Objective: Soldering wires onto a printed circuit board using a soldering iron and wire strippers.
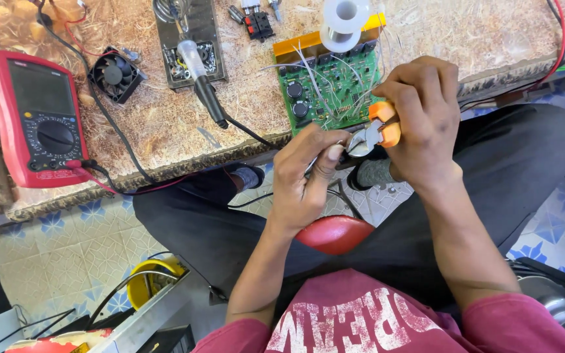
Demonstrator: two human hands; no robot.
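My right hand (423,121) grips orange-handled side cutters (374,134), their jaws pointing left toward my left hand (305,180). My left hand pinches a thin wire (310,167) right at the cutter jaws. Both hands hover over my lap, just in front of the low bench edge. Behind them lies a green circuit board (325,88) with several loose grey wires sticking up from it and black capacitors on its left part.
A red multimeter (37,117) with leads lies at the left. A small black fan (116,75), a soldering iron (201,82) on a metal stand, a solder spool (342,23) and a red stool seat (335,234) are nearby. Tiled floor below.
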